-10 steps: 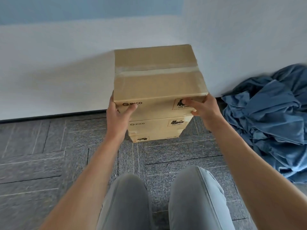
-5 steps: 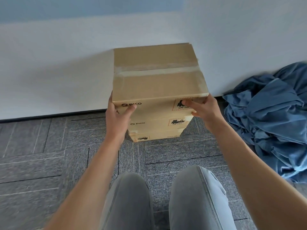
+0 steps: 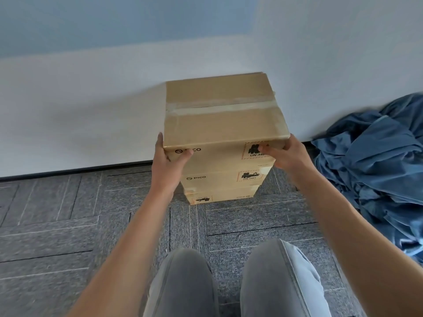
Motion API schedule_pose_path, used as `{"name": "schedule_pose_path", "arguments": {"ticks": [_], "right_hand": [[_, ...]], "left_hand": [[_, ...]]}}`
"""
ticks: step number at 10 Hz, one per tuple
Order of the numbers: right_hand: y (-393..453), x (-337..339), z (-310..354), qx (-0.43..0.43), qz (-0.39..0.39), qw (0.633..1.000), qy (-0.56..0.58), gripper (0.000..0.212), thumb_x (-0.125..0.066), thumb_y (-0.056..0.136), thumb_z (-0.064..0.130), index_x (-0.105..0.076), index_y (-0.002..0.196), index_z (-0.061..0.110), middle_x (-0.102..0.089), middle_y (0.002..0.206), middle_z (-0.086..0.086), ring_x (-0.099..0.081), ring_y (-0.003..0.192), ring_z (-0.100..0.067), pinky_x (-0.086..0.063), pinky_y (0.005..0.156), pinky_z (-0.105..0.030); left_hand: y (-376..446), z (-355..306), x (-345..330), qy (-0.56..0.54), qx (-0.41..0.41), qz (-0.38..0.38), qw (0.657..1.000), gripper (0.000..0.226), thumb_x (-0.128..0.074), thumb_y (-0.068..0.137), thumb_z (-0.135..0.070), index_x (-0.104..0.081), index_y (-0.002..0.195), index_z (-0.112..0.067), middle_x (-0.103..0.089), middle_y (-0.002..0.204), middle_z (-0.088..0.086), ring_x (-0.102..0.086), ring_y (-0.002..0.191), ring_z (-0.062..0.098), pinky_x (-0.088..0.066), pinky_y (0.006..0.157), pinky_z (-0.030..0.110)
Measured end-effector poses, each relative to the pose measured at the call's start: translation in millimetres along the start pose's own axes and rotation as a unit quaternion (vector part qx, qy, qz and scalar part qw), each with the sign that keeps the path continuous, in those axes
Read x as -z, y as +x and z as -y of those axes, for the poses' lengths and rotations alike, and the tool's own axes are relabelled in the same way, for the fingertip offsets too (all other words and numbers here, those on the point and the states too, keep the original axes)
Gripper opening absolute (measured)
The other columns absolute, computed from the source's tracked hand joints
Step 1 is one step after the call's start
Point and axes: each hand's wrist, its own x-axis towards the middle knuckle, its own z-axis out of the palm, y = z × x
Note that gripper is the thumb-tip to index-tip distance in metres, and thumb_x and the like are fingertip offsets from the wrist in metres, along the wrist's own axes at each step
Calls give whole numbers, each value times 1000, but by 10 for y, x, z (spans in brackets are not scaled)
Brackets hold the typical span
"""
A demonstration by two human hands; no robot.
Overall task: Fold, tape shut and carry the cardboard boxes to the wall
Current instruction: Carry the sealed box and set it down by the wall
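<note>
Gripped the top cardboard box (image 3: 225, 124) at both near upper corners: left fingers (image 3: 160, 139) curled round the left side edge with the thumb pressed flat across the printed front face, right fingers (image 3: 287, 145) wrapped behind the right corner with the thumb laid over the red-bordered label. Left hand (image 3: 168, 162) at 9 o'clock of the front face, right hand (image 3: 288, 155) at 3 o'clock, bare forearms reaching back toward grey trouser knees (image 3: 229, 282) at 6 o'clock.

Plain brown corrugated board, matte and smooth, squared edges; a strip of glossy clear tape (image 3: 219, 108) along the closed top seam, wrinkled at the left end. Sat squarely on a middle box (image 3: 225, 179) of the same board, itself on a bottom box (image 3: 220, 197) whose print read upside down. All three sealed, contents hidden. Stack stood on the floor (image 3: 57, 225), its far side close to the white wall (image 3: 80, 122); whether touching, hard to tell.

Against half a second before: same grasp on both corners, box in the same place on the stack, thumbs hardly shifted.

Floor of grey speckled carpet tiles in a staggered pattern, black skirting strip at the wall's foot. Crumpled blue cloth (image 3: 375, 170), soft and heavily folded, heaped on the floor at 3 o'clock of the stack, well apart from it.
</note>
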Motion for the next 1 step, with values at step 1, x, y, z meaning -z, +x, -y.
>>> {"name": "schedule_pose_path", "arguments": {"ticks": [1], "right_hand": [[-211,244,137,-9,-23,1000,-16,84,-86,76,53,-52,146,21,-71,124,4,-68,110,-14,-57,99,-45]], "left_hand": [[-164,-120,-22,128,-54,-50,989,109,-77,90,-45,-1,166,-28,-19,172,-1,-18,158,18,-24,127,50]]}}
